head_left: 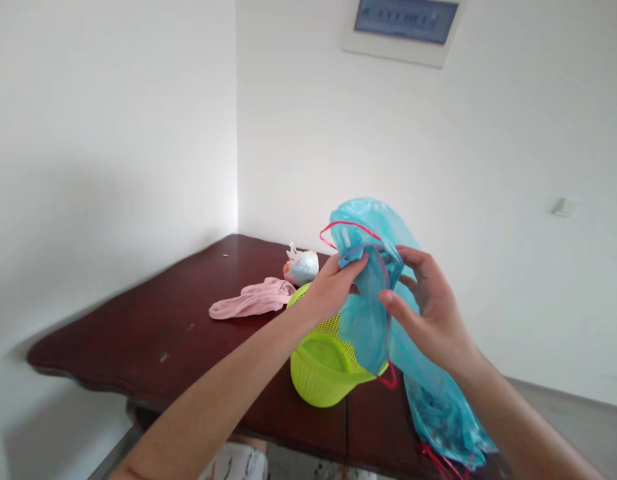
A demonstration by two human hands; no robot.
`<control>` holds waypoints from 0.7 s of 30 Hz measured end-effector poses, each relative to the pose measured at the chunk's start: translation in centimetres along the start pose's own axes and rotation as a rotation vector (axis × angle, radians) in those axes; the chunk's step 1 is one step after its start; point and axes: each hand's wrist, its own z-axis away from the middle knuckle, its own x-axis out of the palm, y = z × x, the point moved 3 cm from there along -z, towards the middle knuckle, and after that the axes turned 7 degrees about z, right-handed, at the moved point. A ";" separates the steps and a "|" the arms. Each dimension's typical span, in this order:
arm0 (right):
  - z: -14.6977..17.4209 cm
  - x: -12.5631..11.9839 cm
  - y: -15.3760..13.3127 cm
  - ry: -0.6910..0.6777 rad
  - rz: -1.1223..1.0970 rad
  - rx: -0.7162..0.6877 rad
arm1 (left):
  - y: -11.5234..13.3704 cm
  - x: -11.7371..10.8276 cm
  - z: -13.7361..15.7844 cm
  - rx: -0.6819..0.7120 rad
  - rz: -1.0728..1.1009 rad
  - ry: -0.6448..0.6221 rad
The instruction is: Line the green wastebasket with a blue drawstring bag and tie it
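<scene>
We pinch a blue bag (371, 320) in our left hand (336, 285), our right hand (431, 313) spread at its edge, above a green basket (316, 381) on a dark table (178, 300).

Dark red-brown glossy wooden table (188, 310), wavy-edged, pale scuffs on top. Lime-green round plastic mesh basket (318, 381) stands near front edge. Pink soft fabric cloth (253, 299) lies crumpled behind it, left; white knotted plastic bundle with orange patches (304, 268) sits farther back. Crumpled translucent blue plastic with red strings (441, 417) rests at right.
</scene>
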 end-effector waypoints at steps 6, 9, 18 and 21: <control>-2.2 -1.0 1.1 0.045 -0.022 0.111 | 2.8 -1.3 0.2 -0.125 0.108 -0.400; -3.8 -2.2 1.3 -0.028 -0.263 0.288 | 5.1 -3.4 -1.0 -0.059 0.129 -0.300; -1.9 3.0 0.5 -0.238 -0.361 0.312 | 4.3 -1.2 1.0 -0.058 0.187 -0.432; -2.2 4.3 0.3 -0.196 -0.274 0.161 | 3.9 0.6 1.5 0.130 0.043 -0.312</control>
